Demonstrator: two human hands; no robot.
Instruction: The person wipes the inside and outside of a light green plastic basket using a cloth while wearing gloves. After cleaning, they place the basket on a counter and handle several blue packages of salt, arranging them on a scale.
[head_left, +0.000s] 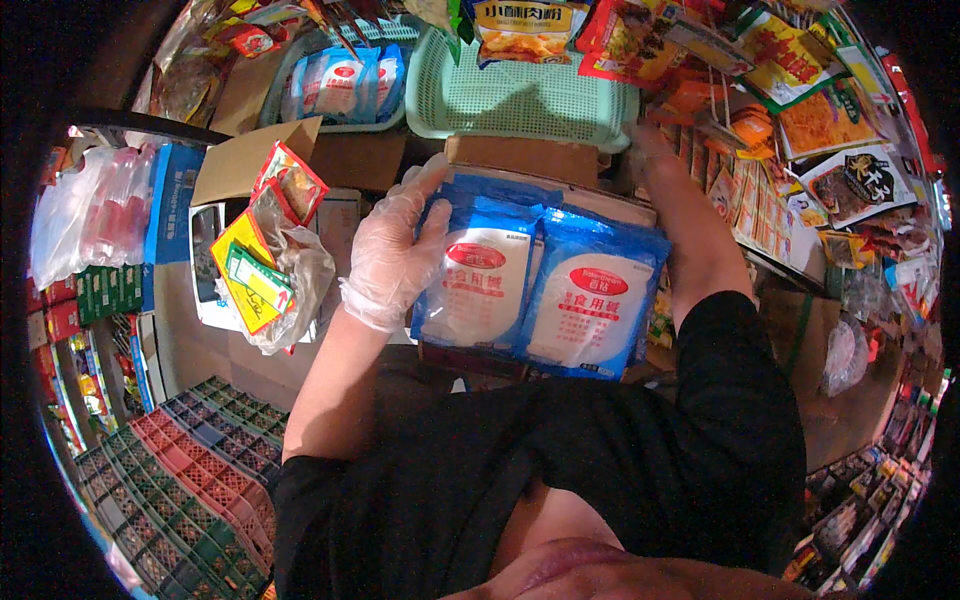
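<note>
Before my chest lie several blue-and-white plastic packets of white powder (592, 292), side by side and overlapping, with writing on their fronts. My left hand (394, 251), in a clear plastic glove, holds the left packet (480, 289) at its side edge. The thumb is against that edge and the fingers point up towards a cardboard flap (517, 157). My right hand (649, 154) is up by the right corner of a pale green plastic basket (626, 120). It is dark and blurred there, so its fingers and any contact are unclear.
More blue-and-white packets (341, 82) stand in another basket (277, 97) at the back left. Left of my hand, an open cardboard box (247, 161) has a plastic bag (307, 262) and bright packets by it. Hanging food packets (795, 67) crowd the right. Plastic crates (195, 480) are low left.
</note>
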